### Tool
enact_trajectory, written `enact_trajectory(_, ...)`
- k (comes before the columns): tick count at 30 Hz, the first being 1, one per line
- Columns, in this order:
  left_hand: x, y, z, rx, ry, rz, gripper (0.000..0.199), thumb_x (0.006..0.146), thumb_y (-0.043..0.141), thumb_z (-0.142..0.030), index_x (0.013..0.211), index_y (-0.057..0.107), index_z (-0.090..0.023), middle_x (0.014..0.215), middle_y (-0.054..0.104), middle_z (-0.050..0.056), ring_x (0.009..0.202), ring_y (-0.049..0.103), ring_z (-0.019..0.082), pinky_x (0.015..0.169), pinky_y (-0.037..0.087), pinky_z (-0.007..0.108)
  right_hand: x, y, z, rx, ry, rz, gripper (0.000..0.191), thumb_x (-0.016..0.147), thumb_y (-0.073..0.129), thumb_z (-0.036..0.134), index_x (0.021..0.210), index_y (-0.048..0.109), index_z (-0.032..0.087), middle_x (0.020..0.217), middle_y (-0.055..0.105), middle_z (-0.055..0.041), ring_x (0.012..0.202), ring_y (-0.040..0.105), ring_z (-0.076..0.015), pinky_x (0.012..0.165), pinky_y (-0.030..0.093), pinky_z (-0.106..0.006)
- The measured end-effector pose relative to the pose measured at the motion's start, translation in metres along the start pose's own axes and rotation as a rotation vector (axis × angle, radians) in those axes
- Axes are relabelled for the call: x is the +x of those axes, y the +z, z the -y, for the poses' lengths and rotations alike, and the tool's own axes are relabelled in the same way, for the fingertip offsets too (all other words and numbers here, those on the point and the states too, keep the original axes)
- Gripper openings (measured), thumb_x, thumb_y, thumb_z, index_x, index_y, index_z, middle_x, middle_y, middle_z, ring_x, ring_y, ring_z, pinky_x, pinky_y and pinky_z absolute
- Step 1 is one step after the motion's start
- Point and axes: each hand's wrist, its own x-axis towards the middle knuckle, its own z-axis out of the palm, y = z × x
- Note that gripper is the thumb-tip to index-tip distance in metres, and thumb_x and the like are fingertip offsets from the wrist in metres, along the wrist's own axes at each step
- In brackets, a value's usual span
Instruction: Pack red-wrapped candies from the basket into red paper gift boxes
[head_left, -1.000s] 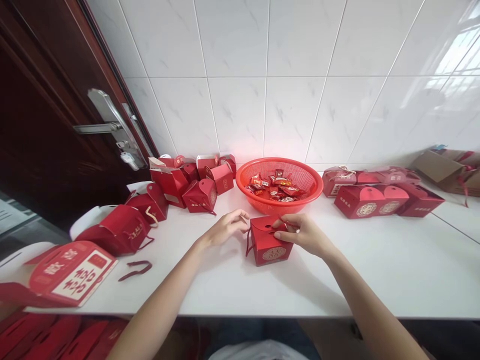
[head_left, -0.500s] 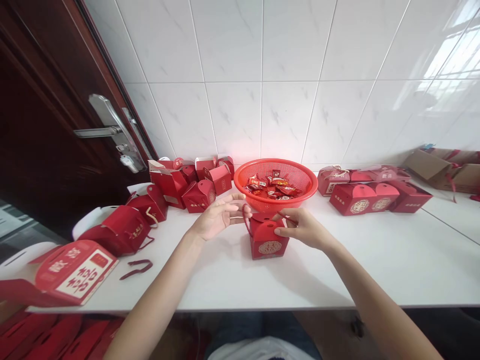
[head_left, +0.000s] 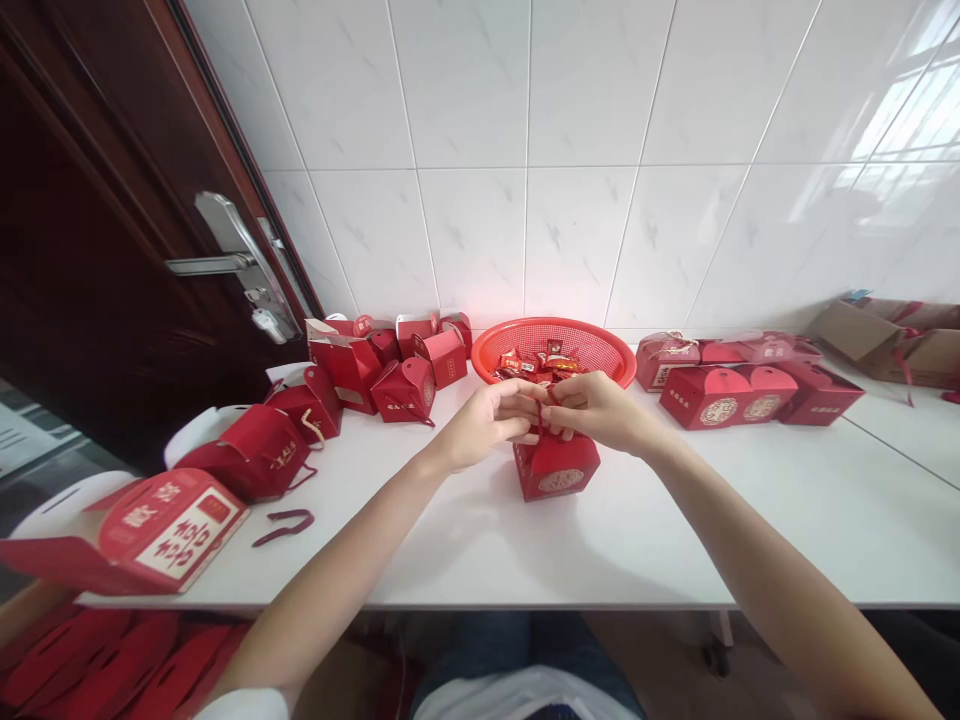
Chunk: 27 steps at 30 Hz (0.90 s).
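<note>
In the head view, with clock hours read around the small red box [head_left: 556,475] and 12 toward the tiled wall [head_left: 472,240]: at the centre of the dial, upright on the white table [head_left: 652,545], the box itself, with a pale round emblem on its near face and its top partly hidden behind fingers.

At 10 o'clock, just above the box's edge, the left hand [head_left: 491,428], with half-bent fingers gathered close together and the red cord [head_left: 541,425] right at their tips; impossible to tell whether pinched there or merely touched. At 1 o'clock, over the box top, the right hand [head_left: 596,412], nearly closed, with curled fingers and thumb on the cord, almost fingertip to fingertip with the left.

At 12, just behind the box and partly covered by both hands, a red basket [head_left: 611,352] full of holes, with wrapped sweets [head_left: 517,362] inside. From 9 to 11, a string of red boxes [head_left: 251,450], some with flaps up. Toward 8, flat on the table, a loose dark ribbon [head_left: 283,527]. Between 2 and 3, a cluster of red gift boxes [head_left: 761,395], then, farther out, an open cardboard carton [head_left: 874,340].
</note>
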Motion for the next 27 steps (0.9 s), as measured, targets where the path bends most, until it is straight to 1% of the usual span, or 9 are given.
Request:
enact_trajectory(5,0.003,0.007,0.004,-0.031,0.033,-0.078,0.035,0.073,0.072,-0.011,0.106,0.067,-0.018,0.094,0.072,0.004,0.092,0.072,0.021,0.079,0.064,0.036,-0.001,-0.004,0.005,0.029,0.019,-0.038,0.015,0.078,0.068,0.018,0.065,0.061,0.018,0.060,0.065,-0.0011,0.061,0.065,-0.0157,0.058,0.048,-0.026)
enact_trajectory(11,0.004,0.016,0.008,-0.173,0.016,-0.146,0.040,0.073,0.077,-0.018,0.110,0.064,-0.019,0.092,0.071,0.002,0.088,0.070,0.018,0.081,0.060,0.035,-0.006,-0.006,0.003,0.051,-0.010,-0.043,0.023,0.078,0.071,0.032,0.066,0.057,0.019,0.062,0.065,-0.0012,0.062,0.063,-0.0148,0.056,0.046,-0.025)
enact_trajectory(13,0.003,0.016,0.010,-0.221,0.008,-0.169,0.039,0.072,0.078,-0.022,0.109,0.064,-0.019,0.094,0.072,0.003,0.088,0.070,0.018,0.081,0.058,0.034,-0.007,-0.007,-0.002,0.007,-0.013,-0.045,0.029,0.077,0.072,0.038,0.065,0.054,0.020,0.059,0.058,0.0015,0.057,0.055,-0.0126,0.050,0.039,-0.025)
enact_trajectory(16,-0.002,0.011,0.016,-0.259,-0.018,-0.215,0.040,0.069,0.080,-0.026,0.106,0.066,-0.018,0.093,0.072,0.003,0.079,0.067,0.014,0.076,0.054,0.030,-0.008,-0.006,-0.016,-0.133,-0.020,-0.093,0.038,0.073,0.075,0.043,0.063,0.045,0.022,0.055,0.039,0.0071,0.052,0.037,-0.0088,0.047,0.026,-0.024)
enact_trajectory(18,-0.007,0.005,0.021,-0.255,-0.040,-0.245,0.039,0.066,0.082,-0.026,0.102,0.068,-0.017,0.090,0.071,0.002,0.069,0.062,0.011,0.068,0.050,0.027,-0.010,-0.003,-0.026,-0.225,-0.032,-0.099,0.041,0.074,0.075,0.047,0.066,0.043,0.022,0.058,0.036,0.0078,0.053,0.033,-0.0090,0.048,0.023,-0.025)
enact_trajectory(21,-0.017,-0.007,0.029,-0.213,-0.075,-0.276,0.036,0.063,0.082,-0.027,0.096,0.070,-0.016,0.085,0.069,0.002,0.057,0.049,0.006,0.057,0.039,0.023,-0.015,0.007,-0.036,-0.372,-0.045,-0.095,0.042,0.080,0.072,0.053,0.073,0.044,0.023,0.064,0.046,0.0051,0.057,0.039,-0.0119,0.052,0.026,-0.026)
enact_trajectory(23,-0.024,-0.015,0.034,-0.162,-0.100,-0.298,0.036,0.063,0.081,-0.029,0.095,0.070,-0.015,0.084,0.069,0.003,0.054,0.043,0.005,0.052,0.033,0.023,-0.018,0.016,-0.037,-0.494,-0.028,-0.096,0.040,0.083,0.070,0.054,0.076,0.046,0.023,0.068,0.053,0.0024,0.060,0.045,-0.0144,0.054,0.028,-0.027)
enact_trajectory(25,-0.030,-0.021,0.038,-0.088,-0.128,-0.317,0.037,0.065,0.081,-0.031,0.096,0.069,-0.016,0.086,0.070,0.003,0.053,0.041,0.005,0.051,0.030,0.023,-0.022,0.024,-0.035,-0.616,-0.001,-0.118,0.038,0.086,0.070,0.053,0.079,0.048,0.023,0.073,0.059,-0.0006,0.064,0.052,-0.0174,0.056,0.030,-0.028)
enact_trajectory(27,-0.035,-0.022,0.042,0.004,-0.167,-0.313,0.040,0.066,0.081,-0.033,0.100,0.068,-0.017,0.088,0.069,0.004,0.056,0.044,0.007,0.052,0.033,0.022,-0.025,0.032,-0.032,-0.725,0.024,-0.168,0.037,0.088,0.069,0.054,0.084,0.051,0.022,0.083,0.064,-0.0046,0.072,0.060,-0.0211,0.058,0.032,-0.028)
